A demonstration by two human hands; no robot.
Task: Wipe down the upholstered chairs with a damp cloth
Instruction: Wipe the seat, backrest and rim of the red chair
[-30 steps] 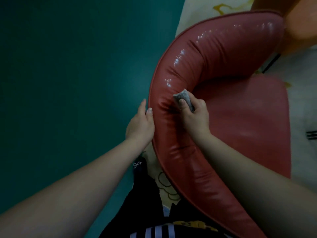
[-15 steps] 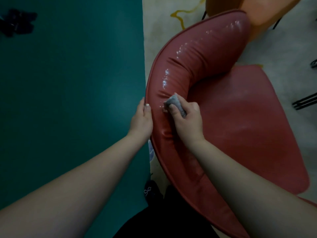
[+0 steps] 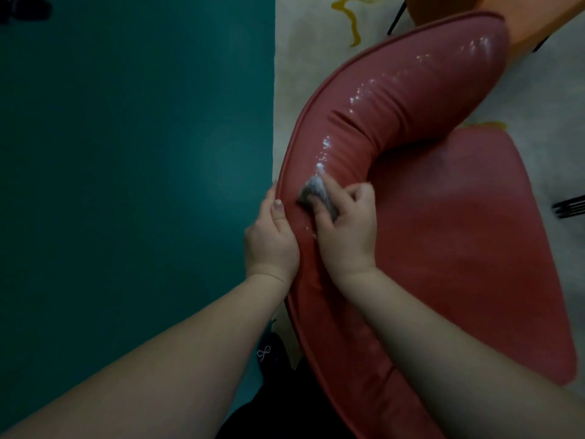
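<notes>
Now, as seen from the head camera:
Chair: a red upholstered chair (image 3: 449,248) fills the right half of the view, its curved padded backrest (image 3: 395,99) arching from lower centre to upper right over the flat seat.
Cloth: a small grey wadded cloth (image 3: 316,196) lies pressed on the backrest's top, just beside its outer piped edge.
Right hand: the right hand (image 3: 346,229) holds the cloth, fingers (image 3: 361,193) curled over the wad and thumb alongside it.
Left hand: the left hand (image 3: 272,239) grips the backrest's outer edge right beside the cloth, thumb on top, the other fingers wrapped behind the rim and out of sight.
Wet marks: glistening streaks (image 3: 357,99) run along the backrest from the cloth to its far end.
Floor: teal floor (image 3: 126,185) on the left; a pale rug (image 3: 304,58) with a yellow squiggle beneath the chair.
Beyond: an orange chair (image 3: 544,14) at the top right corner.
</notes>
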